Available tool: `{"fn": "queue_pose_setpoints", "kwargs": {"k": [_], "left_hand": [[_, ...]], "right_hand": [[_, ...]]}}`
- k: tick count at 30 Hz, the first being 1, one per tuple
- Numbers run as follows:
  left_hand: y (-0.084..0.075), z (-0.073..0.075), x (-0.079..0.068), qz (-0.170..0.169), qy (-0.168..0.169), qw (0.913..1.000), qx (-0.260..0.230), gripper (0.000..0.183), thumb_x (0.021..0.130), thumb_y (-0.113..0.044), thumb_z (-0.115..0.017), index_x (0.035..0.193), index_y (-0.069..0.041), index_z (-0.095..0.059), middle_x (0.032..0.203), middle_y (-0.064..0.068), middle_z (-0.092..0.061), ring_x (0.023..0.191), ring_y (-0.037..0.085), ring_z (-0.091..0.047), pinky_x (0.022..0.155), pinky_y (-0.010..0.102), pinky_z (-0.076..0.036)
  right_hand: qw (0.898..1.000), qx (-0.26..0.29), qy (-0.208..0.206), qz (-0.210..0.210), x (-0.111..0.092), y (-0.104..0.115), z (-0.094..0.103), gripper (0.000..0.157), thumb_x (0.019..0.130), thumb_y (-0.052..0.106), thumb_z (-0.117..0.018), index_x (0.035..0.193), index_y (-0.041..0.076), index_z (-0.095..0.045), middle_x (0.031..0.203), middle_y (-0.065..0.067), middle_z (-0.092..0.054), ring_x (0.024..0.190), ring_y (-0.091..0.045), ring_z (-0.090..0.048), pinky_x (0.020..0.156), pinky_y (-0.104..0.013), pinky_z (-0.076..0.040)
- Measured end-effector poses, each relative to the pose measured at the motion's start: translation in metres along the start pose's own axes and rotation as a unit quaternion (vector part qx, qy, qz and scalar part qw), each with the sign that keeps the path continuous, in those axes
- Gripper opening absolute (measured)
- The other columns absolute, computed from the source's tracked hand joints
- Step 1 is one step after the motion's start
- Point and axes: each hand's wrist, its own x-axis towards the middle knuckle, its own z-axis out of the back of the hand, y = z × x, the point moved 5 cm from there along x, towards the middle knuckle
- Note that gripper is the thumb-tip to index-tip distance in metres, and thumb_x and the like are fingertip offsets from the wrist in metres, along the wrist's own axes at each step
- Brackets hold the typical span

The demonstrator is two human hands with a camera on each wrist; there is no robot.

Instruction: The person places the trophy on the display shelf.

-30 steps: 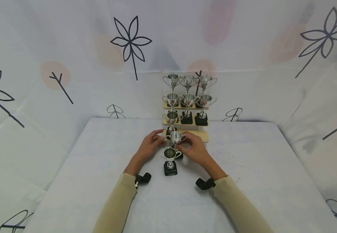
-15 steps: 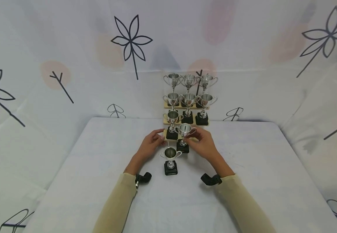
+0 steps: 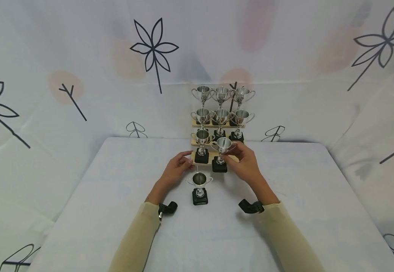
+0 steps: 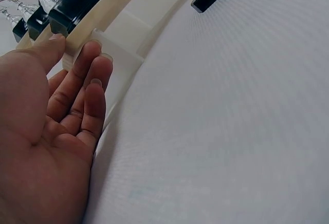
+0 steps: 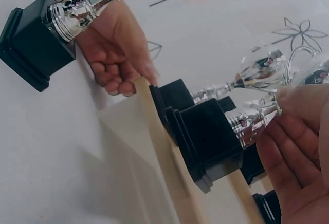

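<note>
My right hand (image 3: 246, 164) pinches a small silver trophy cup (image 3: 223, 145) by its stem, below the bowl. Its black square base overlaps the front step of the tiered wooden stand in the head view. My left hand (image 3: 176, 169) grips the left end of that stand (image 4: 92, 24), thumb at the board's edge and fingers curled underneath by the white support. Just left of the held cup, another trophy (image 3: 202, 155) stands upright on the front step. A further trophy (image 3: 200, 195) stands on the table in front of the stand, and shows large in the right wrist view.
Behind, the middle step carries trophies, the right one (image 3: 240, 118) near my right hand. The top step holds another row of trophies (image 3: 222, 93) against the patterned cloth backdrop (image 3: 98, 53). White cloth covers the table (image 3: 132, 173).
My right hand has lifted the trophy from near the stand's front left and carried it right and back, over the front step. The left hand keeps its place at the stand's end.
</note>
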Motion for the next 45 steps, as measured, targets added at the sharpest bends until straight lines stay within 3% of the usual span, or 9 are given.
{"fn": "queue_pose_setpoints", "kwargs": {"k": [4, 11, 22, 29, 35, 41, 45], "left_hand": [[0.0, 0.0, 0.0, 0.004, -0.001, 1.0, 0.001, 0.049, 0.11, -0.028, -0.061, 0.155, -0.012, -0.051, 0.106, 0.008, -0.078, 0.098, 0.02, -0.074, 0.1, 0.041, -0.052], [0.0, 0.0, 0.0, -0.002, -0.002, 0.9999, 0.012, 0.048, 0.11, -0.027, -0.06, 0.155, -0.012, -0.051, 0.106, 0.007, -0.079, 0.098, 0.02, -0.073, 0.102, 0.042, -0.05], [0.003, -0.001, 0.001, 0.0, -0.002, 1.0, -0.001, 0.048, 0.109, -0.032, -0.062, 0.154, -0.019, -0.053, 0.104, 0.005, -0.078, 0.097, 0.019, -0.073, 0.103, 0.043, -0.049], [0.003, 0.0, 0.001, 0.0, -0.006, 1.0, 0.001, 0.047, 0.109, -0.031, -0.062, 0.154, -0.019, -0.053, 0.104, 0.004, -0.079, 0.097, 0.019, -0.074, 0.103, 0.044, -0.05], [0.004, 0.0, 0.0, -0.002, -0.004, 1.0, 0.001, 0.048, 0.109, -0.032, -0.062, 0.154, -0.018, -0.053, 0.103, 0.004, -0.078, 0.097, 0.019, -0.074, 0.101, 0.044, -0.051], [0.005, 0.0, 0.002, -0.002, -0.002, 1.0, -0.004, 0.048, 0.109, -0.032, -0.062, 0.154, -0.018, -0.053, 0.103, 0.005, -0.078, 0.097, 0.02, -0.074, 0.1, 0.042, -0.052], [0.006, 0.0, 0.002, 0.002, -0.003, 1.0, -0.006, 0.047, 0.109, -0.031, -0.062, 0.154, -0.019, -0.054, 0.104, 0.006, -0.078, 0.097, 0.021, -0.074, 0.1, 0.042, -0.052]], "right_hand": [[1.0, -0.011, -0.012, -0.018, 0.003, -0.012, 0.004, 0.029, 0.09, -0.012, -0.076, 0.116, -0.006, -0.064, 0.11, -0.021, -0.07, 0.1, -0.013, -0.07, 0.097, -0.022, -0.053], [1.0, 0.002, -0.018, -0.015, 0.006, -0.019, 0.006, 0.023, 0.093, -0.006, -0.077, 0.112, -0.005, -0.065, 0.107, -0.019, -0.071, 0.103, -0.034, -0.072, 0.095, -0.027, -0.056], [0.998, -0.03, -0.045, -0.014, 0.01, -0.021, -0.001, 0.024, 0.092, -0.009, -0.076, 0.112, -0.005, -0.063, 0.109, -0.021, -0.07, 0.103, -0.035, -0.072, 0.093, -0.022, -0.055], [0.997, -0.016, -0.078, 0.002, 0.008, 0.004, -0.004, 0.017, 0.09, -0.016, -0.074, 0.103, -0.014, -0.063, 0.105, -0.028, -0.07, 0.099, -0.044, -0.072, 0.089, -0.024, -0.057], [0.995, -0.011, -0.097, 0.025, 0.005, 0.017, -0.006, 0.015, 0.089, -0.017, -0.074, 0.098, -0.016, -0.063, 0.104, -0.027, -0.07, 0.095, -0.042, -0.072, 0.088, -0.022, -0.057], [0.993, 0.015, -0.117, 0.024, 0.005, 0.012, -0.006, 0.016, 0.088, -0.017, -0.075, 0.102, -0.016, -0.066, 0.102, -0.028, -0.071, 0.091, -0.02, -0.072, 0.086, -0.022, -0.057], [0.991, 0.024, -0.127, 0.02, 0.005, 0.011, -0.007, 0.018, 0.088, -0.017, -0.075, 0.104, -0.016, -0.066, 0.102, -0.029, -0.071, 0.091, -0.017, -0.072, 0.087, -0.023, -0.058]]}}
